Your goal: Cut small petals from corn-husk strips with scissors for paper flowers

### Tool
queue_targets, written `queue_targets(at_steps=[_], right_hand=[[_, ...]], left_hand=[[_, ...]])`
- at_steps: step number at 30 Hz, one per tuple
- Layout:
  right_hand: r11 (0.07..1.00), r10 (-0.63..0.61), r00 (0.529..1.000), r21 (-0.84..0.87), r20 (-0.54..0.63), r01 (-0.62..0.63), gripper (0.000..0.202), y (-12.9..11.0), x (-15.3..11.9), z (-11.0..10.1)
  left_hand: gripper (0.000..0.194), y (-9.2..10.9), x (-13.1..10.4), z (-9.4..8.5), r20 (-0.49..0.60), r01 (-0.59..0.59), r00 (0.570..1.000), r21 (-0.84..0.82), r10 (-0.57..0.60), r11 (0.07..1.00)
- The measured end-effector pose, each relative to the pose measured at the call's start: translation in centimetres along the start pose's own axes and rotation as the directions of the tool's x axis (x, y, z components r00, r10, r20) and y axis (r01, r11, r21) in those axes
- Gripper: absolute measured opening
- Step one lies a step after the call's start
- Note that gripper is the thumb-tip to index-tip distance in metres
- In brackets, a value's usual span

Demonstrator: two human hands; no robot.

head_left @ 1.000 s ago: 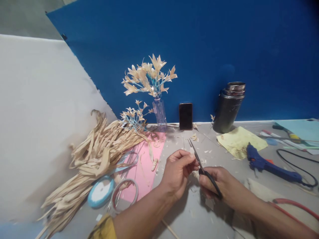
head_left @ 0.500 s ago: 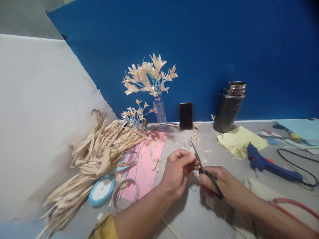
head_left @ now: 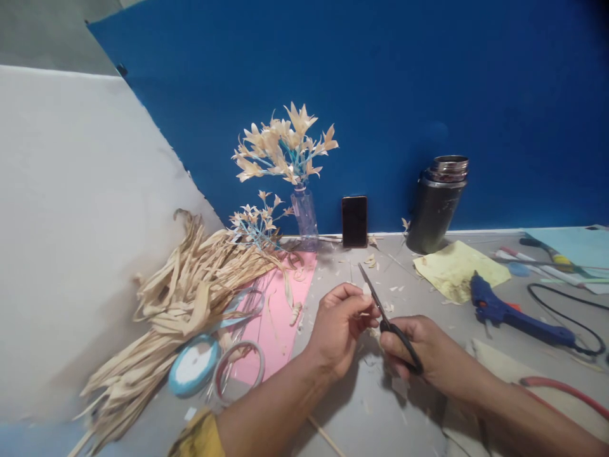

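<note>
Forearms (head_left: 276, 400) angle inward, left hand (head_left: 337, 333) pinching a pale scrap (head_left: 366, 289), right hand (head_left: 425, 348) with fingers (head_left: 412, 326) curled around scissors (head_left: 409, 351).

Directly ahead of me stands a deep-blue backing panel (head_left: 380, 95), its left edge slanting down to the right. On my left is an off-white wall surface (head_left: 71, 222), softly shadowed low down. A grey surface (head_left: 52, 32) occupies the upper-left corner. My grey tabletop (head_left: 371, 425) extends to the panel's base.

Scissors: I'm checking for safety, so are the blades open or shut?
Shut, or nearly: in the right hand, the scissors show blades together, ending at one tip.
</note>
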State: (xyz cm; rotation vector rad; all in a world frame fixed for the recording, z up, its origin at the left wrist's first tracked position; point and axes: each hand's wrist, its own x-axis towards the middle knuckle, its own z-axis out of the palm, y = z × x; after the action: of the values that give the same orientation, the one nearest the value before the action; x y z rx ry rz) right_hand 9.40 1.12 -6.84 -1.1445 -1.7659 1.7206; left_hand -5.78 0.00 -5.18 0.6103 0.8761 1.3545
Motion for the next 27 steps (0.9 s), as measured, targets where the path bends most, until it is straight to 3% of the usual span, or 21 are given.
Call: queue_targets(at_steps=[3, 6, 8, 12, 17, 22, 27], right_hand=[[0.998, -0.003, 0.989, 0.067, -0.146, 0.013, 0.045, -0.8, 0.0, -0.5], [0.995, -0.044, 0.943, 0.068, -0.329, 0.07, 0.032, -1.2, 0.0, -1.5], [0.994, -0.058, 0.924, 0.061, -0.377, 0.088, 0.031, -1.2, -0.1, -2.1], [0.992, -0.07, 0.939, 0.072, -0.338, 0.1, 0.028, -1.0, -0.2, -2.6], [0.984, -0.08, 0.938, 0.125, -0.338, 0.129, 0.028, -1.0, -0.2, -2.5], [0.965, -0.073, 0.958, 0.225, -0.277, 0.138, 0.023, -1.2, -0.4, -2.4], [0.915, -0.127, 0.981, 0.365, -0.144, 0.172, 0.025, -1.5, -0.7, -2.0]], left_hand=[[0.018, 0.0, -0.1, 0.0, -0.011, 0.017, 1.0, 0.058, -0.017, 0.998], [0.017, -0.2, -0.2, 0.0, 0.014, 0.066, 0.997, 0.17, -0.07, 0.983], [0.014, -0.4, -0.3, 0.1, 0.046, 0.089, 0.994, 0.25, -0.104, 0.964], [0.01, -0.6, -0.4, 0.1, 0.09, 0.075, 0.99, 0.341, -0.112, 0.937], [0.021, -0.6, -0.4, 0.0, 0.167, 0.191, 0.96, 0.205, -0.227, 0.96], [0.027, -1.3, -0.1, -0.5, 0.25, 0.083, 0.958, 0.223, -0.139, 0.971], [0.03, -1.3, 0.4, -1.3, 0.452, 0.116, 0.874, 0.165, -0.18, 0.979]])
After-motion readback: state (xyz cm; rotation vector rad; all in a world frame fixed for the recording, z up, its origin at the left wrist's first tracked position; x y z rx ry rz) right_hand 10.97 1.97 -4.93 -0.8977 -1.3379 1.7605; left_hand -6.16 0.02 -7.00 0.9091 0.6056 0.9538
